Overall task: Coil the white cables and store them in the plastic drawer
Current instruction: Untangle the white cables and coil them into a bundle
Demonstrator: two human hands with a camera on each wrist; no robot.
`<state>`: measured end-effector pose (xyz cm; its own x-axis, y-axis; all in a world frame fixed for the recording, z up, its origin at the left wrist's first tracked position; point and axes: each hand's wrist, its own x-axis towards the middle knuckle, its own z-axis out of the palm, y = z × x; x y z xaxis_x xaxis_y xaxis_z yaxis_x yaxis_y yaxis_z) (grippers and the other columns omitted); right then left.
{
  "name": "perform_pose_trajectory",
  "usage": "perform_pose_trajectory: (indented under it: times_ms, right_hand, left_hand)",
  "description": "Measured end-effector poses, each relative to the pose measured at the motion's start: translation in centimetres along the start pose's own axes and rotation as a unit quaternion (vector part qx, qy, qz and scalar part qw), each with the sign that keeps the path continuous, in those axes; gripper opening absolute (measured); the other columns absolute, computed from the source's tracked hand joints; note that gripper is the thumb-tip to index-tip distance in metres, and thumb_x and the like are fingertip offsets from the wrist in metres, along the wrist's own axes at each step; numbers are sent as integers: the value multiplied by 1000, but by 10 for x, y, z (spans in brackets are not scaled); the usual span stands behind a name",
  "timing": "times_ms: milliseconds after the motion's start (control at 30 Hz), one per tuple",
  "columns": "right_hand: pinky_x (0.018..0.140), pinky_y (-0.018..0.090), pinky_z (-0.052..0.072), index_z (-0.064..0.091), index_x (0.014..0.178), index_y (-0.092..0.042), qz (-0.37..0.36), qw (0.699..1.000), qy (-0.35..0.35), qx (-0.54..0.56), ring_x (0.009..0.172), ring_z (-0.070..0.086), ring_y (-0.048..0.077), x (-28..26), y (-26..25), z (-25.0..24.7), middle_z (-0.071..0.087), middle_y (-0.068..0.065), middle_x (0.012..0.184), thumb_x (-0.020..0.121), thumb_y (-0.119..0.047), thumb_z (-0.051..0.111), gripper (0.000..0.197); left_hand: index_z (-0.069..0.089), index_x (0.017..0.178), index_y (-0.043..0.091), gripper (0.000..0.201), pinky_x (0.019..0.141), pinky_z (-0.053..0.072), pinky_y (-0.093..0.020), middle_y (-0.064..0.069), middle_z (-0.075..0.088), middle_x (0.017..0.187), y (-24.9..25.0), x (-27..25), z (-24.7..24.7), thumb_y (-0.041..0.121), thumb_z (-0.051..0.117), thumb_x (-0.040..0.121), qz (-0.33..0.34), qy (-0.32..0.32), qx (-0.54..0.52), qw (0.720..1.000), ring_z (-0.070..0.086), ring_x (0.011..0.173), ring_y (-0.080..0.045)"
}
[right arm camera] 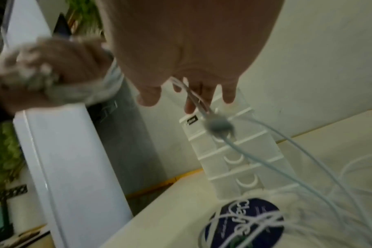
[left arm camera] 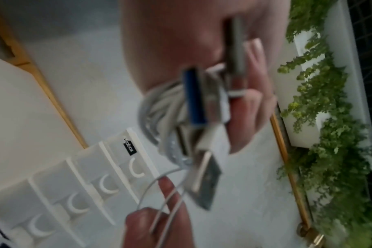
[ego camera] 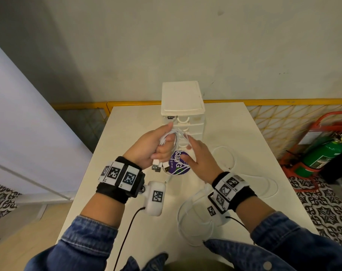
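The left hand is clenched around a bundle of white cables, the loops standing up over the curled fingers and several USB plugs hanging out below the fist. The right hand sits just beside it with fingers mostly extended; in the right wrist view two strands run between those fingers, so it seems to be guiding slack toward the coil, though blur makes the exact grip hard to read. The remaining cable lies in loose loops on the desk near the right wrist, some crossing a dark round sticker. The plastic drawer unit stands at the far edge of the desk, just behind the hands, all its drawers shut.

The task looks midway: coiling is under way and nothing is stored yet.

The main risk is the slack. Its loops overlap on the desk, so a quick pull could tighten them into a knot or drag a snag up into the bundle. The dangling plugs could catch a passing strand. The left fist holds many turns at once; loosening it to add another could let the coil spring open. A hand must also be freed to open a drawer, which may spill the bundle.
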<state>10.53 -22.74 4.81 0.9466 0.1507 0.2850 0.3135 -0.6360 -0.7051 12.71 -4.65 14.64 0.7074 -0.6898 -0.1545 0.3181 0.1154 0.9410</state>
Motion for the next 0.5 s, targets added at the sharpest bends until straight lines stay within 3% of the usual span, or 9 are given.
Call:
perform_pose_trajectory:
  times_ms: [100,133,200,267,300,333,367,433,500]
  right_hand:
    - [90,36,41,56,110,-13,-70,993,84,-51,97,49,23,-1,3,6,53,8,101,90,-45,41,40]
    - [87,32,41,56,103,-14,-77,992,94,-30,95,51,20,0,3,6,52,5,99,90,-39,45,30]
    - [76,28,44,47,93,-23,-35,995,47,76,81,56,13,2,-4,1,55,-1,88,92,-33,47,9]
    - [62,28,44,38,87,-33,6,991,11,130,60,54,7,1,-6,1,54,-8,70,94,-29,43,8]
    - [59,27,42,38,89,-33,11,994,8,107,56,50,5,-1,-8,2,52,-10,66,94,-31,40,6]
    - [59,27,40,40,94,-30,6,996,5,87,56,50,5,-4,-7,5,52,-10,67,93,-33,38,4]
    - [60,28,41,44,101,-24,-1,998,-2,57,59,53,8,-6,-10,7,56,-10,72,93,-33,35,15]
    - [66,30,44,47,115,-17,-11,999,-34,12,75,62,22,-13,-11,13,65,0,90,94,-32,32,30]
    - [78,35,48,46,126,-16,-16,997,-76,-13,94,62,26,-18,-9,17,66,6,110,96,-28,33,34]
  left_hand:
    - [43,61,18,46,33,18,-19,11,30,36,5,0,0,42,28,97,27,-45,-72,996,23,25,-3]
    - [43,61,18,47,34,17,-19,11,29,36,5,0,-1,43,27,97,35,-51,-86,994,24,25,-3]
    - [44,62,18,48,34,17,-21,9,22,38,6,1,-1,44,24,98,61,-58,-116,990,24,25,-3]
    - [45,63,17,50,35,19,-22,6,18,41,5,3,-1,48,24,96,98,-57,-165,980,19,27,-6]
    - [46,64,16,52,36,19,-22,6,18,42,4,5,-1,52,24,94,120,-52,-196,972,16,29,-8]
    - [47,65,15,54,37,20,-21,6,20,40,2,7,-1,56,23,92,142,-42,-231,962,15,31,-8]
    - [48,66,15,57,37,20,-21,7,23,38,0,8,-1,59,22,92,164,-27,-269,949,16,31,-8]
    - [48,67,14,58,38,23,-20,8,33,37,-4,11,-3,60,22,91,209,15,-331,920,21,30,-6]
    - [45,70,14,54,42,27,-20,7,37,41,-3,12,-5,58,23,92,257,64,-356,896,30,33,-6]
